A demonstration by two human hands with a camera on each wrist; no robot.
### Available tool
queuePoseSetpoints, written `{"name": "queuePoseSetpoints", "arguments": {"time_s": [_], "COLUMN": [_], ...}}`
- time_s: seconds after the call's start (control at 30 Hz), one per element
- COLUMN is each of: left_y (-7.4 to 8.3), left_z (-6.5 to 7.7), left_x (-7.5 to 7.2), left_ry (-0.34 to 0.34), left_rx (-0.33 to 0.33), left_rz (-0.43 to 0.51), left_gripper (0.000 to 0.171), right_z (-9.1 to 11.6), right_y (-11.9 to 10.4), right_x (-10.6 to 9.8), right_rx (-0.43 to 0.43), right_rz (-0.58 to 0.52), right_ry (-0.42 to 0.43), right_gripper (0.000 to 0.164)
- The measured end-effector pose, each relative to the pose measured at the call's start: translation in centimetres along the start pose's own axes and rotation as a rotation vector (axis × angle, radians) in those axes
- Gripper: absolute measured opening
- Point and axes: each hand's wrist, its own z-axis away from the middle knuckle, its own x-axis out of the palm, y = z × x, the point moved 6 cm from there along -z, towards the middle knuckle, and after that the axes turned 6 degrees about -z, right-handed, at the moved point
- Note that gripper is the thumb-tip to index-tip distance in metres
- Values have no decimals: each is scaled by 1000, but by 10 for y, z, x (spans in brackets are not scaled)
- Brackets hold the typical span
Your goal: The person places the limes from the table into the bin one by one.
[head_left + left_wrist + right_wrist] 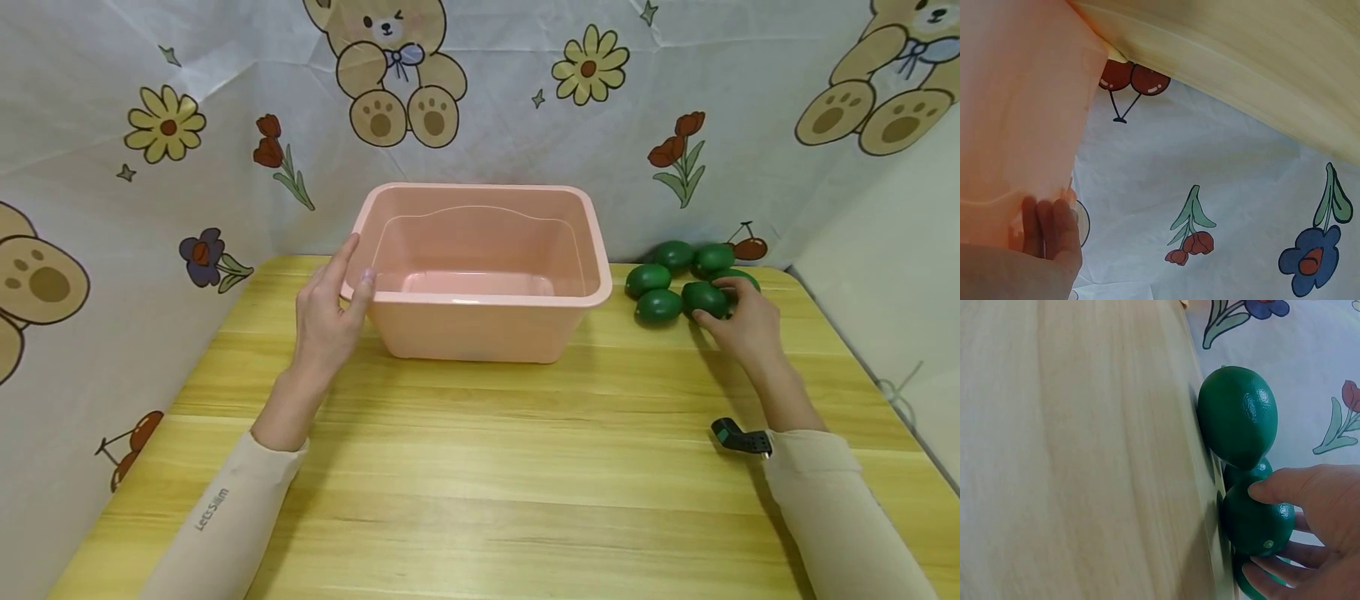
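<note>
A pink plastic basin (480,329) stands upright at the back middle of the table. My left hand (327,312) holds its left rim near the front corner, thumb over the rim and fingers along the outer side. In the left wrist view, fingers (1054,228) lie against the basin wall (1022,125). Right of the basin, my right hand (746,325) grips a green lime (703,298) at the front of a cluster. Its thumb and fingers are on opposite sides of that lime (1254,522) in the right wrist view. Another lime (1238,415) sits beside it.
Several more limes, such as the front left one (658,307) and a back one (672,254), lie close together at the table's back right. A cloth (517,150) printed with bears and flowers hangs behind the wooden table (480,467). A small black device (738,437) sits at the right cuff.
</note>
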Motion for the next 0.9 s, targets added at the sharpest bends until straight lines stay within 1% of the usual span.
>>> {"name": "queuePoseSetpoints", "arguments": {"time_s": [0.2,0.4,0.7,0.9], "left_y": [0,0,-6,-8], "left_z": [1,1,0,-2], "left_x": [-1,0,-1,-4], "left_ry": [37,54,36,31], "left_rx": [-9,-9,-33,-31], "left_rz": [21,28,34,40], "left_gripper": [65,65,63,63], "right_z": [0,0,1,2], "right_y": [1,3,5,1], "right_x": [1,3,4,2], "right_rx": [12,20,41,26], "right_rz": [-9,-19,-29,-37], "right_ry": [5,3,18,47], "right_gripper": [60,61,61,61]}}
